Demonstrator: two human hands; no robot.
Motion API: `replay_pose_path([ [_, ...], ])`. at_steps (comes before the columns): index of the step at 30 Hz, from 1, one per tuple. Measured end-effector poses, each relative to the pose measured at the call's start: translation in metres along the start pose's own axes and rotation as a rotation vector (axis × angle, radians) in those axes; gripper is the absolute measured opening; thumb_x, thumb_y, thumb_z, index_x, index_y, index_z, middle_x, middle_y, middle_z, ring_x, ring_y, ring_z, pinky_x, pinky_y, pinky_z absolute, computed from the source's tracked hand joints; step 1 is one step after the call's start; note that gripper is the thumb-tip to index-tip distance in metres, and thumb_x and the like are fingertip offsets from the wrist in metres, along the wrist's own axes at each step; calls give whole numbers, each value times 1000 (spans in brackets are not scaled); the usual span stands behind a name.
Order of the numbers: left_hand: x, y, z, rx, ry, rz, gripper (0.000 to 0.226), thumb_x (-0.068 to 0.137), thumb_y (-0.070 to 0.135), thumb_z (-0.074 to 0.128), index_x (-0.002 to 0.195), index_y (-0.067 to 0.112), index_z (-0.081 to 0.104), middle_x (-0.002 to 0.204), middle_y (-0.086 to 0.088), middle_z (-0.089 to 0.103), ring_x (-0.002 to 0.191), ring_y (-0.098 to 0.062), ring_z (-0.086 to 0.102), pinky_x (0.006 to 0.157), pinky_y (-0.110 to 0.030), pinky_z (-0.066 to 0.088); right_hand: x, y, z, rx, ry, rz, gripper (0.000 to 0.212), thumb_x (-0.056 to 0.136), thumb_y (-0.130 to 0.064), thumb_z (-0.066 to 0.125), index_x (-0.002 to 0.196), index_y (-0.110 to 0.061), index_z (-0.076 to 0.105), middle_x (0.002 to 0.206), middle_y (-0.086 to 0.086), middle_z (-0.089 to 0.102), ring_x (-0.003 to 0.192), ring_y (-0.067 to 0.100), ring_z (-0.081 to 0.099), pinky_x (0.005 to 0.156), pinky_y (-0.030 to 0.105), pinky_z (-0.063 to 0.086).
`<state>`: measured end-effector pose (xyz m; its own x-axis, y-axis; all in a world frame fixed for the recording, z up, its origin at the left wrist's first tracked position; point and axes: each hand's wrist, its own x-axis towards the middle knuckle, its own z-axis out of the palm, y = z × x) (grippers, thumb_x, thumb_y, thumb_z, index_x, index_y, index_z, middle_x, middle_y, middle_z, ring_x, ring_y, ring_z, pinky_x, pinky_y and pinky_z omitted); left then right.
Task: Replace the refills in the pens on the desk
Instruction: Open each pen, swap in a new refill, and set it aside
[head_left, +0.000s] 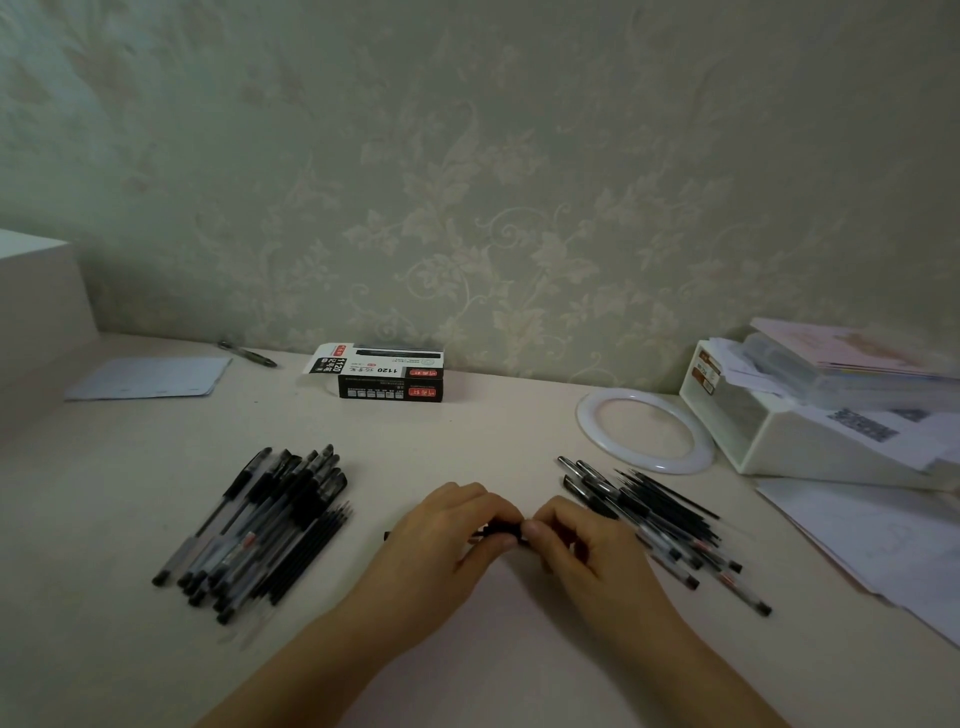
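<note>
Two hands meet over the middle of the desk (467, 426) and share one pen (498, 531). The left hand (447, 535) has its fingers curled around the pen's left part; a short dark end sticks out to the left of its fingers. The right hand (571, 540) pinches the other part with thumb and bent fingers, thumb tip nearly touching the left hand's fingertips. Both forearms come in from the near edge and slant toward each other.

Well left of the fingers lies one pile of pens and refills (260, 525); I cannot count them exactly, more than ten. Just right of the right fingers lies a second pile (660, 525), touching or almost touching the knuckles. Beyond the fingers, by the wall, stands one open pen box (387, 371). Far left are one notepad (150, 376) and one single pen (247, 353). To the right are one white ring (644, 431), one storage box (810, 415) and loose papers (872, 535).

Bare desk lies between the fingers and the left pile, and also in front toward the pen box.
</note>
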<state>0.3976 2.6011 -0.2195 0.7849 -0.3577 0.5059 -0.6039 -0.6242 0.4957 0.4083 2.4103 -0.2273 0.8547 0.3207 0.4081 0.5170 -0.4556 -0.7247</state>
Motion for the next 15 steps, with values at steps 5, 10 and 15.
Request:
replay_pose_path([
  [5,0,1,-1,-27,26,1,8,93,27,62,99,30,67,90,17,61,87,-6,52,76,-26,45,1,-3,0,-9,11,-10,29,91,-47,50,78,-26,65,68,-6,61,62,14,54,56,24,39],
  [10,1,3,-5,-45,44,15,6,91,27,64,93,30,69,84,18,58,83,-5,52,71,-20,42,1,-7,-2,0,5,-46,24,96,-28,54,76,-20,64,64,-14,53,62,5,48,58,13,33],
  [15,1,3,-5,-8,60,17,6,91,27,66,93,31,68,84,20,56,81,-2,50,70,-12,36,2,-9,-2,33,-2,-10,25,96,-26,56,75,-17,64,64,-8,55,61,4,48,58,13,32],
])
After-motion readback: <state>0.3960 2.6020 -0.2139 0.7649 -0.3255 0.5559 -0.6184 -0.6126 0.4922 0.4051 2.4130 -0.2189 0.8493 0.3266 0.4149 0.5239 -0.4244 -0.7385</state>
